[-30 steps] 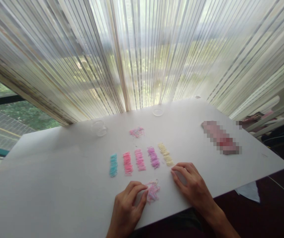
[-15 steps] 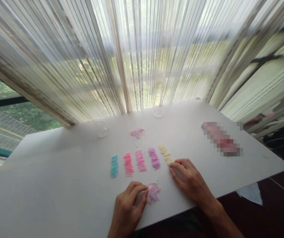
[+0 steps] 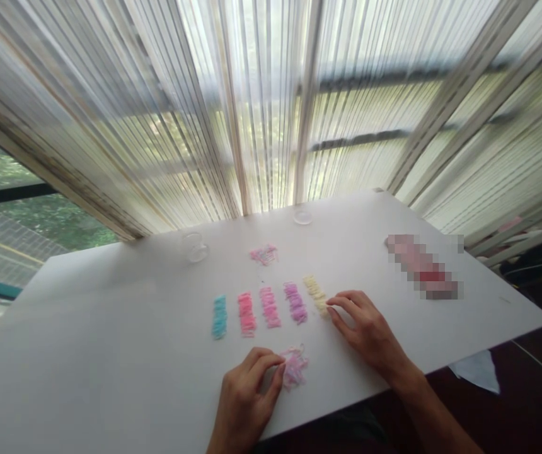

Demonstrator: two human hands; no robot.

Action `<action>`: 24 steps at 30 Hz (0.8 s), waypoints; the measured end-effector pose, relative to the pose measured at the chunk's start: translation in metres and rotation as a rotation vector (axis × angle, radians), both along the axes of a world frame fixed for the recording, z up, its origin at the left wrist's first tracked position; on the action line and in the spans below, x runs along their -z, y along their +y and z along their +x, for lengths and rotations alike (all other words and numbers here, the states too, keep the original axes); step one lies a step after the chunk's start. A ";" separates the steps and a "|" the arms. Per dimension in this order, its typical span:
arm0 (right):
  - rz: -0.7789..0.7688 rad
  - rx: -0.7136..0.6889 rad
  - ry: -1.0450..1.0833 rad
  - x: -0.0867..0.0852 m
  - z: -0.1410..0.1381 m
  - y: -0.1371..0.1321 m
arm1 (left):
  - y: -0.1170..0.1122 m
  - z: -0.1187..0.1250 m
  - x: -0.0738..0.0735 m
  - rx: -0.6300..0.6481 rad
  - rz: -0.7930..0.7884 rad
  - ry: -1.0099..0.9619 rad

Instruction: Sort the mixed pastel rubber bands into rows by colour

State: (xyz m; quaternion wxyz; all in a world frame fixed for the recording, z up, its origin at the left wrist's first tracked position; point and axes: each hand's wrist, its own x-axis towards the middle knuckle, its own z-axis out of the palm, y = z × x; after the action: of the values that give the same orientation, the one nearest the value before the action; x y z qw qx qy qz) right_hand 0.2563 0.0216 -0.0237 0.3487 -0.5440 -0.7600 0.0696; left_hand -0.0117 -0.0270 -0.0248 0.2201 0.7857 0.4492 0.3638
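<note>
My left hand (image 3: 249, 391) is closed in a pinch at the left edge of a loose pile of small, thin pink, lilac and pale pieces (image 3: 294, 369). Whatever lies between those fingertips is too small to make out. My right hand (image 3: 368, 331) is at the lower end of a column of pale yellow pieces (image 3: 315, 293), its thumb and index finger slightly apart. Left of that column stand similar ones: purple (image 3: 295, 302), light pink (image 3: 270, 307), coral pink (image 3: 247, 314) and turquoise (image 3: 219, 316). The pieces' exact kind is unclear.
Another mixed pile (image 3: 264, 254) lies farther back on the white table (image 3: 110, 353). Clear round dishes or lids (image 3: 197, 252) sit at the back left, and one clear dish (image 3: 302, 217) is near the back edge. A pixelated pinkish object (image 3: 422, 268) lies at the right.
My right hand has shifted slightly up and right, its thumb and index finger parting at the end of the yellow column. My left hand stays pinched by the near pile.
</note>
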 end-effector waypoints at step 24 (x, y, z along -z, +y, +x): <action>0.001 -0.088 -0.049 -0.007 0.003 0.030 | 0.002 0.000 0.000 0.016 -0.007 -0.020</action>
State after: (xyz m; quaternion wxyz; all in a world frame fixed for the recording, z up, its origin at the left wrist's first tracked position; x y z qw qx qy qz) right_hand 0.2589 0.0512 -0.0172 0.3269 -0.5114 -0.7915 0.0712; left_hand -0.0115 -0.0253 -0.0253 0.2304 0.7847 0.4421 0.3685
